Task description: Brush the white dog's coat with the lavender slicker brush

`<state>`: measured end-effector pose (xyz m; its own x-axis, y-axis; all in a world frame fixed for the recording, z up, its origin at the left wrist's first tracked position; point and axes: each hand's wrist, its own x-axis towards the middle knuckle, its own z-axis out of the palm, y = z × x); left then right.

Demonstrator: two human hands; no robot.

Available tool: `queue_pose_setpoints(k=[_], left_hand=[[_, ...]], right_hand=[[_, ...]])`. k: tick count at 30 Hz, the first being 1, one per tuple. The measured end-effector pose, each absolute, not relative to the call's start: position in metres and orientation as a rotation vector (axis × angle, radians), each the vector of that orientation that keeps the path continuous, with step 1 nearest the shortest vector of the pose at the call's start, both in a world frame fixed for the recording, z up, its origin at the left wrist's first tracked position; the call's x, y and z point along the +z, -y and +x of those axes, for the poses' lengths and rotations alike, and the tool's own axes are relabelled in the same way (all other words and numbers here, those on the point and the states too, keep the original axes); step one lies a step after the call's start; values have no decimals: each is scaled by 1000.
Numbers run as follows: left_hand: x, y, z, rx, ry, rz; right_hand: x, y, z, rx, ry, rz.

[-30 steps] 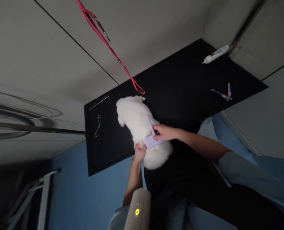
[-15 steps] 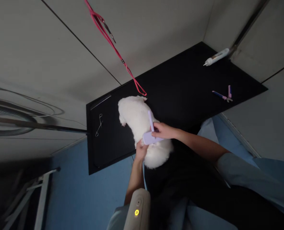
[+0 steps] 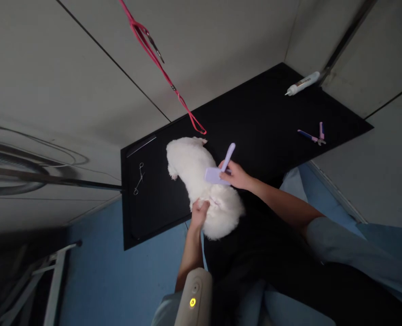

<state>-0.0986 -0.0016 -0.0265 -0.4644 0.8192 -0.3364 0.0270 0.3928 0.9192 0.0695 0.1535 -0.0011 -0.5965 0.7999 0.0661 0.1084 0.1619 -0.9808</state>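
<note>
A small white fluffy dog [image 3: 194,174] lies on a black table [image 3: 262,122]. My right hand [image 3: 236,174] grips a lilac pet brush [image 3: 217,172], whose head rests on the dog's back with the handle pointing up and right. My left hand [image 3: 200,212] is closed on the fur at the dog's near side, by the table's front edge. A red leash [image 3: 163,74] runs from above down to the dog's far end.
Metal forceps [image 3: 139,178] lie near the table's left end beside a thin metal comb [image 3: 141,146]. Purple nail clippers [image 3: 312,136] and a white tube [image 3: 302,83] lie at the right end. A pale device with a lit yellow button [image 3: 194,296] sits at the bottom.
My right hand has moved the brush up along the dog's back, away from me, and swung the handle from pointing left to pointing right. My left hand stays on the fur.
</note>
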Motion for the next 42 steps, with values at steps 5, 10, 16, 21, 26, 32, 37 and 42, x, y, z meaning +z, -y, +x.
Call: queue_pose_setpoints(k=[5, 10, 16, 21, 26, 32, 37, 42], left_hand=[[-30, 4, -102, 1160, -1788, 685], [-32, 5, -102, 1189, -1778, 733], [-37, 6, -104, 1215, -1816, 676], [-46, 8, -107, 1250, -1826, 631], [-53, 11, -108, 1256, -1808, 547], [-53, 12, -105, 1318, -1848, 561], [-52, 15, -97, 1382, -1859, 625], [-47, 17, -91, 1395, -1880, 595]], right_hand=[[-4, -160, 69, 1551, 1878, -849], [-2, -163, 68, 1581, 2001, -734], [4, -168, 66, 1393, 1876, -959], [15, -165, 64, 1497, 2146, -814], [18, -161, 63, 1437, 2065, -860], [4, -144, 68, 1410, 1943, -1027], [-9, -131, 84, 1643, 1945, -882], [-22, -126, 98, 1570, 1758, -941]])
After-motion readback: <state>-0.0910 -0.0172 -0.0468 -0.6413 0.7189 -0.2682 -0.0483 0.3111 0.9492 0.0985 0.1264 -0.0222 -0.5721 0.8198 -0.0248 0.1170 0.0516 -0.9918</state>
